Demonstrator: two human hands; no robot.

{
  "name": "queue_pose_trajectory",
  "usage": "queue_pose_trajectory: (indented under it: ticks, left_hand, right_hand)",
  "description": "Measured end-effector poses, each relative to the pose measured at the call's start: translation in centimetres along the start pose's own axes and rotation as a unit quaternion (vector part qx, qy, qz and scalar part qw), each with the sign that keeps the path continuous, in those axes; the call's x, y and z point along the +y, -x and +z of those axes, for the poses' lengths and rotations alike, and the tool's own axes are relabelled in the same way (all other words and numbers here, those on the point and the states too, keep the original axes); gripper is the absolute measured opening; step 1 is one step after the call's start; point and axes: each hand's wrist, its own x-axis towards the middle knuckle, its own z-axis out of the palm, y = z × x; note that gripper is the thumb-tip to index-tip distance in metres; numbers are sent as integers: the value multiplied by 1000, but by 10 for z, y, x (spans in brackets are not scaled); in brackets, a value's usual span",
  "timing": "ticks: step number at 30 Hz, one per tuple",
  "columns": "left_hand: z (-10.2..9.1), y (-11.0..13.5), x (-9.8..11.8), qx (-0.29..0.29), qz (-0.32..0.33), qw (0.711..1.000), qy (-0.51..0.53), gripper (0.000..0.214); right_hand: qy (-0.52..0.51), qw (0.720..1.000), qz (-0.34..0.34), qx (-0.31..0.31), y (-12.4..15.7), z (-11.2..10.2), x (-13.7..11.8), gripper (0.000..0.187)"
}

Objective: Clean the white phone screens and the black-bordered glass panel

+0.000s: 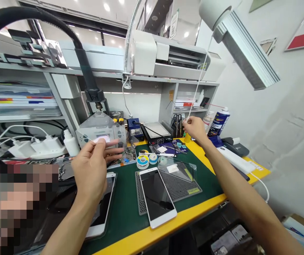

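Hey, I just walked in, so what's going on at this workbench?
A person sits or stands at the bench, right hand pinching a thin white cord that hangs from the lamp. The left hand is raised before a grey machine; whether it holds something is unclear. A white phone lies screen up, partly on a perforated mat. Another phone lies by the left forearm.

The phones (157, 198) are white and black, the mat (124, 205) green.

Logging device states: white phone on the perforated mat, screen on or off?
Appears off: the white phone's screen is dark, showing faint reflections and no lit display. Whether it is powered, cannot tell.
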Motion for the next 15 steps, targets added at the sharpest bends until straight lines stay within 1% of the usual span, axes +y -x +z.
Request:
queue_pose_trajectory:
  ticks: [3,5,7,10,15]
  left_hand:
    - [-1,1,0,-7,6,1000,-9,14]
    - [-3,1,0,-11,6,1000,-14,17]
    - [-4,1,-1,-19,4,1000,-17,20]
    - [-5,2,-3,-25,-1,1000,-19,23]
    - [-5,2,-4,-26,-3,999,-22,25]
  right_hand:
    - [102,995,-7,6,-17,17,8,15]
    - [152,988,-7,-1,-21,27,12,15]
    - [189,982,-2,-7,-21,35,16,21]
    - [225,974,9,-16,-21,45,20,28]
    - [252,967,13,-46,-22,62,24,31]
